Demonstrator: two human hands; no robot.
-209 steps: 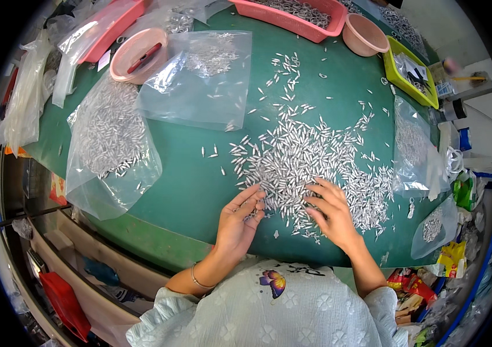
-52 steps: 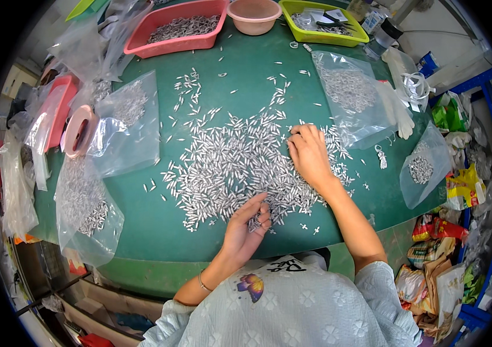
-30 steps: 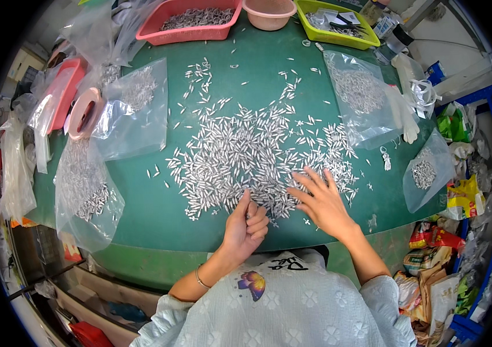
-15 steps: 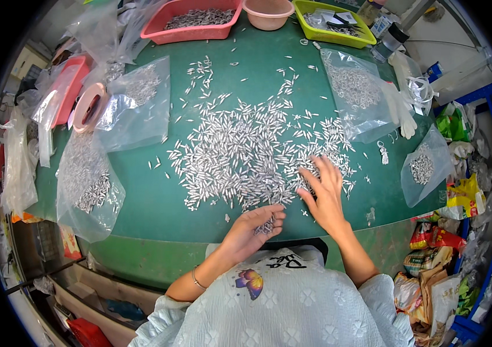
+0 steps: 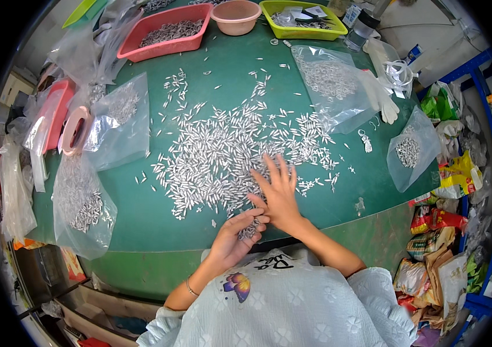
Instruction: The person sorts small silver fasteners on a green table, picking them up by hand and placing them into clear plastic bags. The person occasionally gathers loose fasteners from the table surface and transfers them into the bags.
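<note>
A broad spread of small silver metal pieces (image 5: 211, 156), mostly slim and pointed at the ends, covers the middle of the green table (image 5: 373, 173). Some of the pieces at its right side look cross-shaped. At the near edge of the heap, my left hand (image 5: 231, 242) is palm up with curled fingers around a clump of small grey metal pieces (image 5: 248, 230). My right hand (image 5: 280, 199) lies palm down over the heap with fingers spread. Its thumb side is close to my left fingertips; whether it pinches a piece cannot be made out.
Clear bags of metal parts lie at left (image 5: 87, 211) and right (image 5: 333, 87), with a smaller bag (image 5: 409, 151) farther right. A red tray (image 5: 165, 43), a pink bowl (image 5: 236, 23) and a yellow-green tray (image 5: 304, 29) stand along the back. White gloves (image 5: 386, 104) lie at right.
My right hand has moved left across the heap, from its right side to beside my left hand. My left hand still cups its clump. The whole view has shifted slightly.
</note>
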